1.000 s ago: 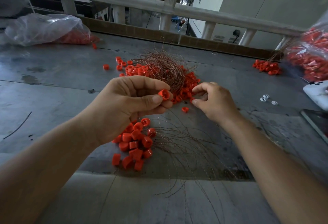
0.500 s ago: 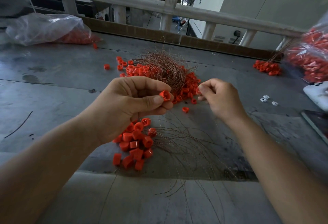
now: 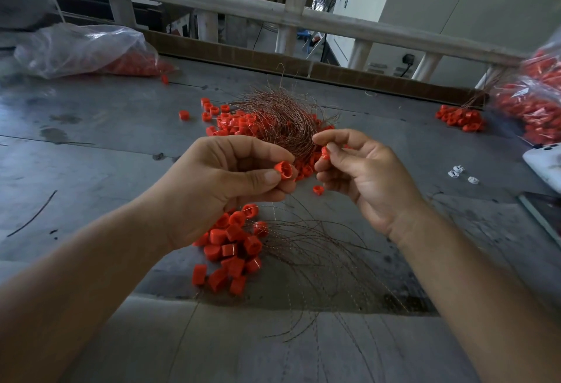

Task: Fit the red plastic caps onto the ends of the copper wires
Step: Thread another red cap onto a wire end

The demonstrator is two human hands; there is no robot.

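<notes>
Hovering above a grey metal worktable (image 3: 100, 145), a person's two bare hands are close together. The left hand (image 3: 218, 188) pinches a small red plastic cap (image 3: 283, 170) between thumb and curled fingers. The right hand (image 3: 364, 182), just beside it, pinches a second red cap (image 3: 325, 152) at its fingertips. Behind them a tangled bundle of thin copper wires (image 3: 285, 121) lies on loose red caps (image 3: 235, 123); below them sits a heap of capped wires (image 3: 233, 247).

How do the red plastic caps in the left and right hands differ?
The left hand pinches its red plastic cap with the hollow end showing; the right hand pinches a second red plastic cap, mostly hidden and higher in view. Both are red and held up.
</notes>
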